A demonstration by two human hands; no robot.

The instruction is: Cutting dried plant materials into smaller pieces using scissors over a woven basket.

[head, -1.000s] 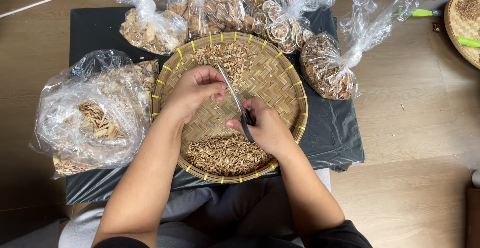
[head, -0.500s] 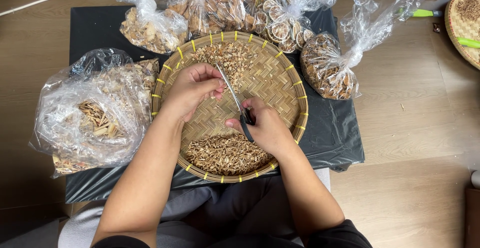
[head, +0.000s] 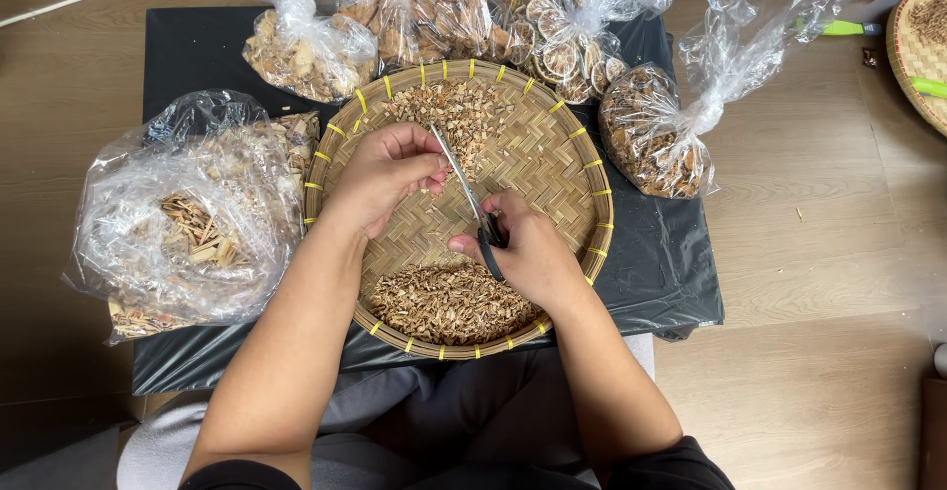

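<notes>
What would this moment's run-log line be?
right hand: grips scissors | left hand: pinches small piece at blades | under: woven tray, two chopped piles

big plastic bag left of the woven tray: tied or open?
Open. The big bag has no knot; its mouth gapes toward the woven tray, while the other bags are tied.

Beyond the fingers, four tied clear bags of dried pieces line the black sheet (head: 661,263): one (head: 301,41), another (head: 419,11), a third (head: 572,31), a fourth (head: 656,135). Far right, another woven tray (head: 912,51).
</notes>
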